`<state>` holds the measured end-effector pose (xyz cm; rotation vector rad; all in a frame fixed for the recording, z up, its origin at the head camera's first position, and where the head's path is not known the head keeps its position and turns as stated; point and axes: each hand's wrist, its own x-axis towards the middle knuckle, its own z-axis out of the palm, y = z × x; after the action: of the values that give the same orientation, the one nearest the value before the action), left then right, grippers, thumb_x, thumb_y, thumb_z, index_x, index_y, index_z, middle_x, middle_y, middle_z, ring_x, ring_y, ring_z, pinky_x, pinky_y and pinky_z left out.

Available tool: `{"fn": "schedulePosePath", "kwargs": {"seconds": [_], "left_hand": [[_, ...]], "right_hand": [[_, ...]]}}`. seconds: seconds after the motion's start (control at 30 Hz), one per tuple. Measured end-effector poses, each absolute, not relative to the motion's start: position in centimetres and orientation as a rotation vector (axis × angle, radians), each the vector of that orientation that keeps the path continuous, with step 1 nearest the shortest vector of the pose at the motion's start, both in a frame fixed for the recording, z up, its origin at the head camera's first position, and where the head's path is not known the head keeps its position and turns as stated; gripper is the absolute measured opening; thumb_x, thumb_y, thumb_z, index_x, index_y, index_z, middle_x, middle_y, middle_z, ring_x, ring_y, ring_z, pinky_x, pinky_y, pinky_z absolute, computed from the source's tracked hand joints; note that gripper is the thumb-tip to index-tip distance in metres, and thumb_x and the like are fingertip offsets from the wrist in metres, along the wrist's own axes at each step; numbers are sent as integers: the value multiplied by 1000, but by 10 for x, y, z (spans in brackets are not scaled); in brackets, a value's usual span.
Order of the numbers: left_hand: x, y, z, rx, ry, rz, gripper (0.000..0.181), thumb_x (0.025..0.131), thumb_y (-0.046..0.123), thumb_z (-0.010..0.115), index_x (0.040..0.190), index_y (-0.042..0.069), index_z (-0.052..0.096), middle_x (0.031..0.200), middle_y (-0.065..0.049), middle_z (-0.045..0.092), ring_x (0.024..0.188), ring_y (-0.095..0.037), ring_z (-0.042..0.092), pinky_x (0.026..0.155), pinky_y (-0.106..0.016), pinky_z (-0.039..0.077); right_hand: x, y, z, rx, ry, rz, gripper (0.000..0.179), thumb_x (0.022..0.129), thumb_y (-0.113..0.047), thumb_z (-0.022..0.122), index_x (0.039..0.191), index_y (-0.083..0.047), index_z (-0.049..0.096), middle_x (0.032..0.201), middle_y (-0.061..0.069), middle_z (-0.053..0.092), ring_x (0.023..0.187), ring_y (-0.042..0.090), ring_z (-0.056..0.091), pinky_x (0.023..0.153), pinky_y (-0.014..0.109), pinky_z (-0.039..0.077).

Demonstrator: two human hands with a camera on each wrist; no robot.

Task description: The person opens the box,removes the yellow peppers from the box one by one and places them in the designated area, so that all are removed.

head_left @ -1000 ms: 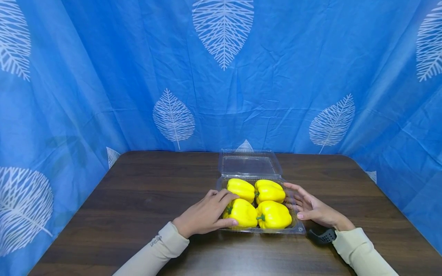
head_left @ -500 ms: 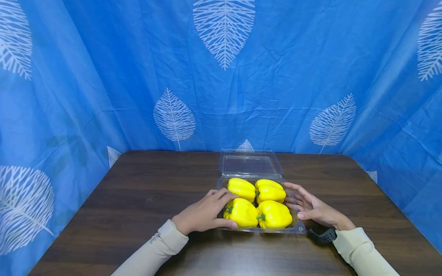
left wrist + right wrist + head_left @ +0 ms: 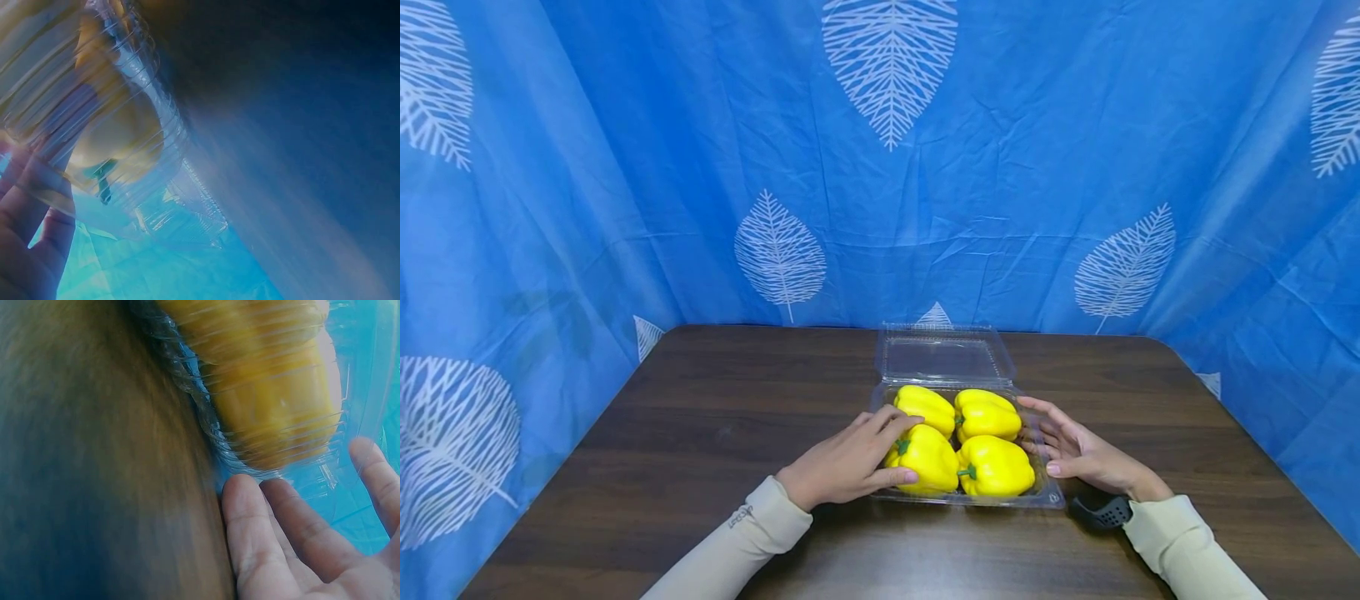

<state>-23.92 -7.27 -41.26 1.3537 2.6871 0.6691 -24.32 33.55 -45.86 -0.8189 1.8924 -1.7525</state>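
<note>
A clear plastic clamshell container lies on the table with its lid folded back, holding several yellow bell peppers in two rows. My left hand grips the front left bell pepper, thumb on its near side and fingers over its far side. At the container's right wall, my right hand rests with loosely straight fingers; the right wrist view shows its fingertips right at the ribbed plastic. Beside the gripped pepper sit the front right pepper and two back peppers, the left one partly covered by my fingers.
A dark wooden table extends around the container. Behind it hangs a blue curtain with white leaf prints. A black band circles my right wrist.
The front left pepper has tilted and risen slightly in my left hand, its stem shifting upward. My left fingers have moved up a little with it. The right hand stays in place.
</note>
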Motion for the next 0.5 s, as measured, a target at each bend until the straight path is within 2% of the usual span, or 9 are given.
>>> {"fn": "schedulePosePath", "kwargs": {"seconds": [0.1, 0.2, 0.37, 0.5], "left_hand": [[-240, -73, -414, 1373, 2693, 683, 66, 110, 46, 62, 161, 8, 46, 145, -10, 54, 120, -25, 56, 104, -41, 52], [-240, -73, -414, 1373, 2703, 709, 64, 109, 46, 63, 159, 8, 48, 143, -10, 55, 118, -25, 56, 102, -41, 53], [-241, -73, -415, 1349, 2721, 722, 64, 108, 47, 63, 157, 8, 50, 143, -10, 56, 116, -26, 56, 100, -41, 54], [-241, -73, -416, 1340, 2729, 710, 64, 109, 47, 61, 157, 6, 49, 144, -11, 56, 114, -25, 55, 98, -40, 54]], "right_hand": [[-242, 335, -458, -812, 1892, -1755, 79, 104, -10, 66, 170, -25, 24, 171, -1, 33, 144, 2, 50, 115, 25, 46], [-242, 335, -458, -803, 1885, -1756, 79, 105, -10, 66, 170, -25, 23, 165, -12, 36, 144, 1, 50, 115, 25, 46], [-241, 333, -456, -804, 1894, -1753, 80, 105, -10, 66, 171, -22, 22, 170, -2, 33, 144, 1, 51, 115, 25, 46], [-241, 334, -456, -786, 1910, -1747, 81, 104, -10, 66, 170, -22, 22, 166, -9, 35, 143, 0, 51, 115, 24, 46]]}}
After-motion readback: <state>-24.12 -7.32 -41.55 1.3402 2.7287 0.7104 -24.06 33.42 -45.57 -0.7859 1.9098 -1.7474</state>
